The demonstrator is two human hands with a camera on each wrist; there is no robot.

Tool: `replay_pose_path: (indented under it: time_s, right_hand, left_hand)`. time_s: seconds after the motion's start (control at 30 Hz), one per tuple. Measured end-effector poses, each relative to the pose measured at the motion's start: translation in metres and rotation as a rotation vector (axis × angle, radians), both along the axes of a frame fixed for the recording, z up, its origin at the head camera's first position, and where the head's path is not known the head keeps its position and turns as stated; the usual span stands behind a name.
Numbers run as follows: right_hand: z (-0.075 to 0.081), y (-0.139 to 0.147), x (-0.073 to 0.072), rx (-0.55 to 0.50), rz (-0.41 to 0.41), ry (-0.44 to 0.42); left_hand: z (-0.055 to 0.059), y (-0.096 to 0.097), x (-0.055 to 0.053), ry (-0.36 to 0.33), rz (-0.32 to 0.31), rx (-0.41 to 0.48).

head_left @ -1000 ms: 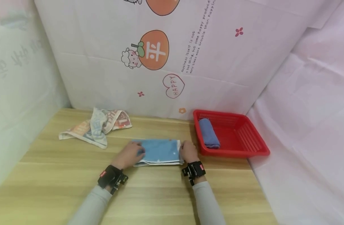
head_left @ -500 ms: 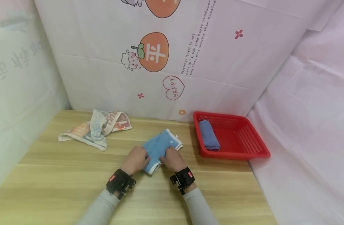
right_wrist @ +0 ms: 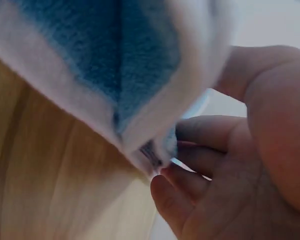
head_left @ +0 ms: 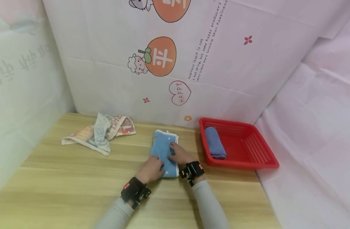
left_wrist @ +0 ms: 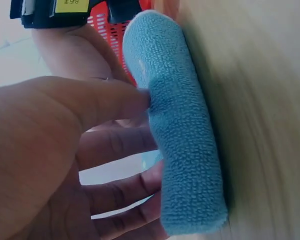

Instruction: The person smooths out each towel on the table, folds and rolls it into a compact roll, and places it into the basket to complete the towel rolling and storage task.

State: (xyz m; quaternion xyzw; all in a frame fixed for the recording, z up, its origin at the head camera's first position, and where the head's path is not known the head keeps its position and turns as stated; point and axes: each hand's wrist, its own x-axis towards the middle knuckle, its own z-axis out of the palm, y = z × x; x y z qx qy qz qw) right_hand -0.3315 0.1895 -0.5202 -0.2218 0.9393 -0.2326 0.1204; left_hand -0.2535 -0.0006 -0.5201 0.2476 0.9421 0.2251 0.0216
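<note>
Both hands (head_left: 166, 160) gripping folded blue towel (head_left: 164, 149), beside red basket (head_left: 250, 160) with 1 rolled blue cloth (head_left: 215, 147).

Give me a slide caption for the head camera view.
Both hands, left hand and right hand, hold a folded blue towel on a wooden table beside a red basket.

A crumpled patterned cloth (head_left: 100, 134) with orange and pale blue print lies on the wooden desk (head_left: 63, 184) near its far left side, close to the backdrop. At the far right of the desk sits a red plastic basket (head_left: 249, 149) with slotted walls; 1 rolled blue towel (head_left: 215, 147) lies inside along its left wall. Behind them hangs a pale sheet (head_left: 112, 79) printed with orange fruit (head_left: 161, 56), a small sheep (head_left: 136, 64) and a heart reading HAPPY (head_left: 179, 92).
</note>
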Motion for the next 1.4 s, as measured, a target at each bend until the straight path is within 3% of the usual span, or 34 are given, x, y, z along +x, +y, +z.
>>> replay_pose_path:
  time_s: [0.13, 0.3, 0.43, 0.57, 0.73, 0.87, 0.93, 1.07, 1.23, 1.3, 1.4]
  right_hand:
    - [0.014, -0.001, 0.021, -0.044, 0.021, 0.101]
    - [0.028, -0.017, 0.056, -0.045, 0.103, 0.074]
    - [0.033, -0.025, 0.067, 0.006, 0.111, 0.079]
    - [0.032, -0.031, 0.075, 0.042, 0.136, 0.089]
    - [0.019, -0.037, 0.079, 0.112, 0.166, 0.261]
    - [0.007, -0.040, 0.079, 0.207, 0.162, 0.429]
    - [0.004, -0.041, 0.079, 0.250, 0.144, 0.464]
    - [0.005, -0.041, 0.079, 0.244, 0.097, 0.363]
    - [0.004, -0.038, 0.075, 0.145, 0.061, 0.165]
    - [0.001, -0.035, 0.071, 0.131, 0.073, 0.139]
    - [-0.002, -0.029, 0.065, 0.105, 0.103, 0.164]
  left_hand:
    - [0.000, 0.002, -0.002, 0.039, 0.003, 0.033]
    - [-0.005, -0.006, -0.003, 0.032, -0.012, 0.126]
    - [-0.006, -0.012, -0.008, 0.026, -0.045, 0.215]
    - [-0.003, -0.018, -0.009, 0.060, -0.071, 0.239]
    - [0.003, -0.023, -0.006, 0.091, -0.083, 0.218]
    - [0.009, -0.022, -0.002, 0.059, -0.106, 0.218]
    - [0.011, -0.020, 0.001, 0.028, -0.123, 0.229]
    - [0.011, -0.013, 0.010, 0.062, -0.111, 0.209]
    - [0.004, -0.008, 0.016, 0.168, -0.009, 0.170]
    - [0.001, -0.007, 0.014, 0.166, 0.015, 0.180]
    - [-0.001, -0.005, 0.009, 0.137, 0.018, 0.201]
